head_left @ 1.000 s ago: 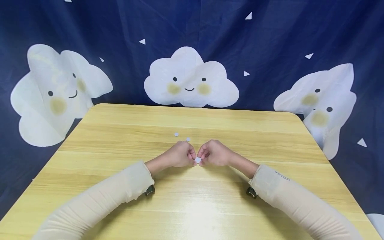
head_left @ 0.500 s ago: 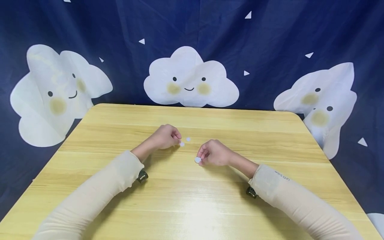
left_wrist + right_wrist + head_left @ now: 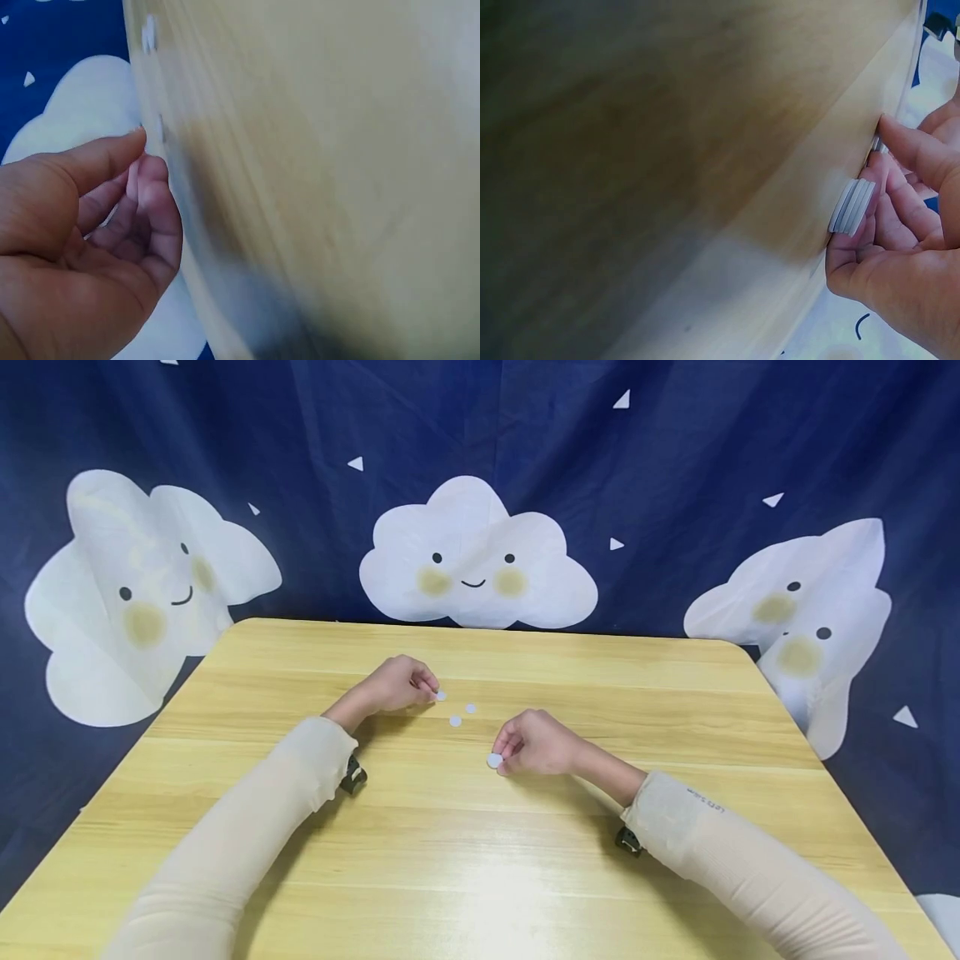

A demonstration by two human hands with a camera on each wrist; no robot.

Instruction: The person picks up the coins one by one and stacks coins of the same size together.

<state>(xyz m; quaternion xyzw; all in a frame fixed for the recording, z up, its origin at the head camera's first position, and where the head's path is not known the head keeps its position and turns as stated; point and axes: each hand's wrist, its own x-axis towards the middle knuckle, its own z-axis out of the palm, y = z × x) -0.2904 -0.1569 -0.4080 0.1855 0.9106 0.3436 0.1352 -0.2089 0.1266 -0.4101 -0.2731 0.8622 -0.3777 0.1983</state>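
Observation:
In the head view my left hand [image 3: 401, 683] is at the back left of the group, thumb and finger pinching the edge of a small white disc [image 3: 441, 696]. The left wrist view shows its fingertips [image 3: 154, 166] close together; the disc between them is not clear there. My right hand [image 3: 538, 743] rests on the table with curled fingers, holding a short stack of white discs [image 3: 851, 207] at its side. From above, only the stack's top [image 3: 494, 760] shows. Two more white spots lie flat between the hands, a front disc [image 3: 455, 721] and a rear disc [image 3: 470, 708].
A light wooden table [image 3: 495, 860] spans the view, with glare near its front. Behind it hangs a dark blue curtain [image 3: 480, 410] with printed white clouds. A dark wrist camera [image 3: 353, 775] sits under each beige sleeve [image 3: 247, 835].
My left hand has left the stack and moved back and left, past the front disc, to the far left disc. The front disc is now uncovered. My right hand stays with the stack.

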